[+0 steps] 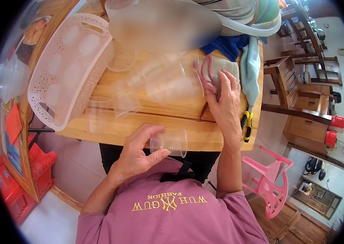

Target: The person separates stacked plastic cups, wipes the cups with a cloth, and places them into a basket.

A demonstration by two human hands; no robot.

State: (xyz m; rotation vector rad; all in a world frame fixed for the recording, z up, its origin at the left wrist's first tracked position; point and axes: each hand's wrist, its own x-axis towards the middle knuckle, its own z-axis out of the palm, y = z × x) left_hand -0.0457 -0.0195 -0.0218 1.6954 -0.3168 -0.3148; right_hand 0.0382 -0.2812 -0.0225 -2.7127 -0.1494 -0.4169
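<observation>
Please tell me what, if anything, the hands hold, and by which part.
The left hand holds a clear cup by its side wall, away from the rim; whether the right hand grips the cloth is unclear.

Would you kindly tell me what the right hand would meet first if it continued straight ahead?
The right hand would probably meet the grey cloth first, just ahead of and partly beneath it; whether they touch is unclear.

Close head-worn view down onto table (198, 140)

Clear plastic cup (174, 142) in the left hand (140, 149)
</observation>
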